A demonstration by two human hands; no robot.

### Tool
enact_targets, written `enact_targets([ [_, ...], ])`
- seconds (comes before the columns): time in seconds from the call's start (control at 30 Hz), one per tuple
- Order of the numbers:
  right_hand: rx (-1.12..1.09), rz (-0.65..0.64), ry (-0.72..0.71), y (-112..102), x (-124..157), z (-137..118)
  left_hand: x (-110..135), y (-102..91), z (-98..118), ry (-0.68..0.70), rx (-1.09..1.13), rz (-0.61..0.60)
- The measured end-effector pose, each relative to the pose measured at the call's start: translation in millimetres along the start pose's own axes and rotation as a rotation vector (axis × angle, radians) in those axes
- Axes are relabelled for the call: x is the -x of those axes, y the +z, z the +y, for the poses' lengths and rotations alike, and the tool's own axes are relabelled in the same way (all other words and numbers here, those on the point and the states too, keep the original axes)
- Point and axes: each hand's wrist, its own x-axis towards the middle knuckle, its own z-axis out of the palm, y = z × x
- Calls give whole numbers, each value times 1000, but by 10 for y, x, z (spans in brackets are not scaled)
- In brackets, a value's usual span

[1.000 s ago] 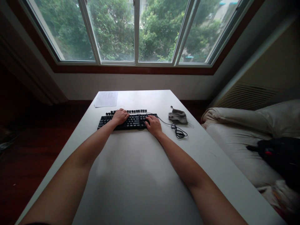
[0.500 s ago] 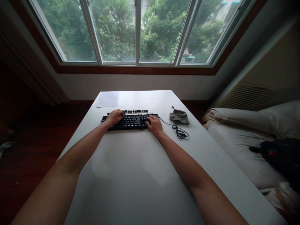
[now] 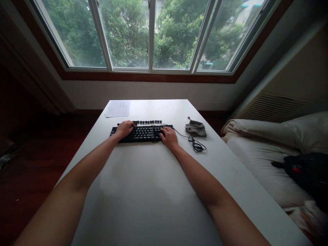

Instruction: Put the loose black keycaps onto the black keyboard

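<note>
A black keyboard (image 3: 143,133) lies crosswise on the white table (image 3: 148,184). Over its upper left part is my left hand (image 3: 124,129), fingers bent and drawn together by the top edge; what they hold, if anything, is too small to make out. My right hand (image 3: 169,136) rests on the keyboard's right end, fingers laid over the keys and thumb apart. Behind the keyboard, several loose dark keycaps (image 3: 148,122) stand in a row, its left part hidden by my left hand.
A grey cloth (image 3: 196,128) and a coiled black cable (image 3: 197,145) lie to the right. Paper sheets (image 3: 118,108) are at the table's far left corner. Beside the table on the right is a pale sofa (image 3: 261,164) with a dark bag (image 3: 307,174). A window (image 3: 151,37) is ahead.
My left hand has shifted very slightly at the keyboard's upper left. My right hand stays in place, and the view has tilted a little.
</note>
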Motion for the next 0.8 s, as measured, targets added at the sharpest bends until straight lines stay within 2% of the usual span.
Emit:
enact_targets([
  [0.4, 9, 12, -13, 2, 0, 14, -50, 53, -121, 1, 26, -60],
  [0.8, 12, -3, -2, 2, -1, 11, -27, 31, -70, -47, 101, -43],
])
